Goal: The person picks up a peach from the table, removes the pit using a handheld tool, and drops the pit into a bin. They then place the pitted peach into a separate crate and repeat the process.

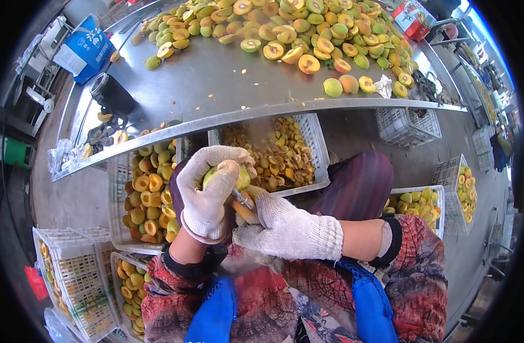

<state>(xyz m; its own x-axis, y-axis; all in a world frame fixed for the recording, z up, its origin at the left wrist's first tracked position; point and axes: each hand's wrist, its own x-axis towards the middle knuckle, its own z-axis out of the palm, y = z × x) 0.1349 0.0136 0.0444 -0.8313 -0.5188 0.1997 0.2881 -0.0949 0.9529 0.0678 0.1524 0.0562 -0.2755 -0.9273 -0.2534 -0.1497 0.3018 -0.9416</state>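
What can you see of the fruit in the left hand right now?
The fruit is small, round and yellow-green, smooth-skinned and mostly covered. The left hand, in a white knit glove, wraps it from above and the side, so only a patch shows. The right hand, gloved too, holds a wooden-handled tool up against its underside. It is held above the lap, in front of a white crate of pits.

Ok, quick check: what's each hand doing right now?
Left hand: gloved, closed around a green fruit.
Right hand: gloved, closed on a small knife, its blade end at the fruit.
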